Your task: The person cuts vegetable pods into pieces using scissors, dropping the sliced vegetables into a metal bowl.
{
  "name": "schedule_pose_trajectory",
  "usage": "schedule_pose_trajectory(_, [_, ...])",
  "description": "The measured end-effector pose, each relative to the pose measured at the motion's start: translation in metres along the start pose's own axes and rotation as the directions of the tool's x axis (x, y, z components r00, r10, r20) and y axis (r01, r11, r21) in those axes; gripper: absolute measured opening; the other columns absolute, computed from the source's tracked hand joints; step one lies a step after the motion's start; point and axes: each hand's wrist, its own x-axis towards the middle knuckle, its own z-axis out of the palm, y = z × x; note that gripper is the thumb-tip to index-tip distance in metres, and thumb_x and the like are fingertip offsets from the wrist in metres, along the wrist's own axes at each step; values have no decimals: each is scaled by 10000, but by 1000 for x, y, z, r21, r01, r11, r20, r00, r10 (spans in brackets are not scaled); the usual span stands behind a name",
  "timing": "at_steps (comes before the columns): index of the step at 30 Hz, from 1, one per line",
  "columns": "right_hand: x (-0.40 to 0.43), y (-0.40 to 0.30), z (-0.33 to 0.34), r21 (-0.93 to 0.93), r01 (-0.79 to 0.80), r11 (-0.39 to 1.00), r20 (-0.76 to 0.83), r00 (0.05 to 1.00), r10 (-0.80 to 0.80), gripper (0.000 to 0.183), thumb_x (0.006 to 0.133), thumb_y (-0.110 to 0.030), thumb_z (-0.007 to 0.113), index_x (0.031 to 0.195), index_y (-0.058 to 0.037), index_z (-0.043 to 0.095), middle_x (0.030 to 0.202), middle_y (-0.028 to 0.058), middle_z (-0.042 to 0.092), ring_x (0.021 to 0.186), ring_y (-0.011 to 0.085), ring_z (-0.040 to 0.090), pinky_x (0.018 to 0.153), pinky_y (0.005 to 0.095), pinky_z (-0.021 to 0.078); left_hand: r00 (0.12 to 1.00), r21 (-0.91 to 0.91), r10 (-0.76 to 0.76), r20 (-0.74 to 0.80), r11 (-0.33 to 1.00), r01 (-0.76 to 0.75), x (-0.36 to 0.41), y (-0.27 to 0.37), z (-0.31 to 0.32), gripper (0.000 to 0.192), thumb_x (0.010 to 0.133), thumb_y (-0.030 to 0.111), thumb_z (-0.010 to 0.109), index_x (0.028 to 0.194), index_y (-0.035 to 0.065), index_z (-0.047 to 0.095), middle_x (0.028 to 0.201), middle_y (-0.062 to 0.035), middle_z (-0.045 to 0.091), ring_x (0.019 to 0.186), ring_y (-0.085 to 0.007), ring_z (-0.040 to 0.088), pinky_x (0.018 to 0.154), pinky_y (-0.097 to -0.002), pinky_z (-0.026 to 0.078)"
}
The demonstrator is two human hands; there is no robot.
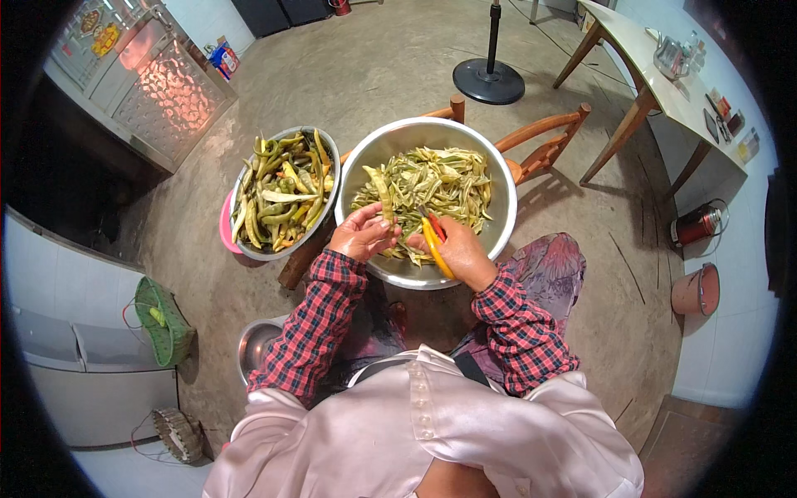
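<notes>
Between the fingers and thumb of my left hand [361,233] a long yellow-green chili pepper [381,190] stands nearly upright over a large steel basin [500,177]. My right hand [464,252] grips scissors [437,246] with yellow and red handles; their short dark blades point up and left, apart from the pepper. Cut pieces of green pepper [445,177] are heaped in the basin beneath both hands. To the left, an oval metal-rimmed bowl [334,187] holds several whole green and yellow peppers [283,193].
A wooden chair [548,140] stands behind the basin. Beyond are a black stand base [489,81] and a table [647,62] with a kettle. At right sit a thermos [697,225] and a bucket [694,291]; at left, a green basket [165,324] and a steel bowl [255,348].
</notes>
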Motion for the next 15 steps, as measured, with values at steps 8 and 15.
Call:
schedule_pose_trajectory(8, [-9, -3, 5, -41, 298, 954, -180, 937, -300, 797, 634, -590, 798, 1043, 63, 595, 939, 241, 635, 891, 390, 630, 778, 453, 495, 996, 63, 88, -4, 994, -88, 5, -13, 7, 618, 869, -12, 652, 1421, 73, 388, 1059, -116, 664, 907, -207, 671, 769, -297, 561])
schedule_pose_trajectory(15, [-9, 2, 8, -148, 346, 927, -256, 892, -373, 809, 610, -595, 804, 1043, 57, 597, 900, 225, 623, 857, 376, 627, 754, 446, 497, 993, 66, 106, -44, 992, -103, 2, -16, 18, 659, 874, -25, 637, 1455, 65, 340, 1065, -133, 659, 919, -226, 667, 767, -297, 553])
